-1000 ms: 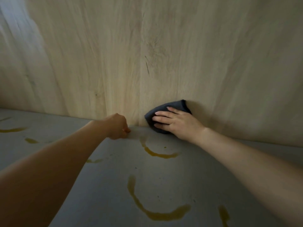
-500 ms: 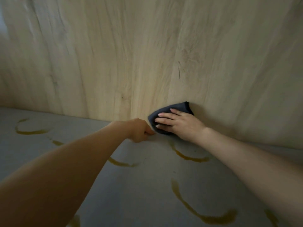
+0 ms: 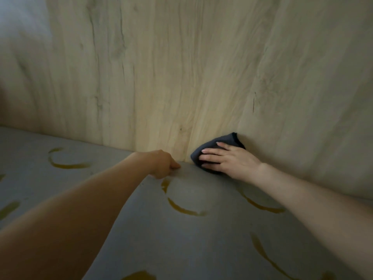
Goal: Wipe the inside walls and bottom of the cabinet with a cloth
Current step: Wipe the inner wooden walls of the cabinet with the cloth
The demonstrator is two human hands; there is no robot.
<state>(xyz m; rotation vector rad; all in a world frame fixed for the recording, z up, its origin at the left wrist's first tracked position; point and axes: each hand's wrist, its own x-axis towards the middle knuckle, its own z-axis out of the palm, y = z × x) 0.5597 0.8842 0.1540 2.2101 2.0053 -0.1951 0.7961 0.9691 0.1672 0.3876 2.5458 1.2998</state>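
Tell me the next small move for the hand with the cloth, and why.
Probably slide the right hand and dark cloth down off the wood wall onto the grey bottom toward the nearest yellow streak. The cloth sits at the wall's base, and several streaks remain unwiped.

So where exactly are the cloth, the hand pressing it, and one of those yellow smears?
cloth (image 3: 232,139): head view, upper fold against the wooden wall.
right hand (image 3: 232,159): head view, back of the hand, flat on the cloth.
yellow smear (image 3: 181,209): head view, curved streak on the grey cabinet bottom.
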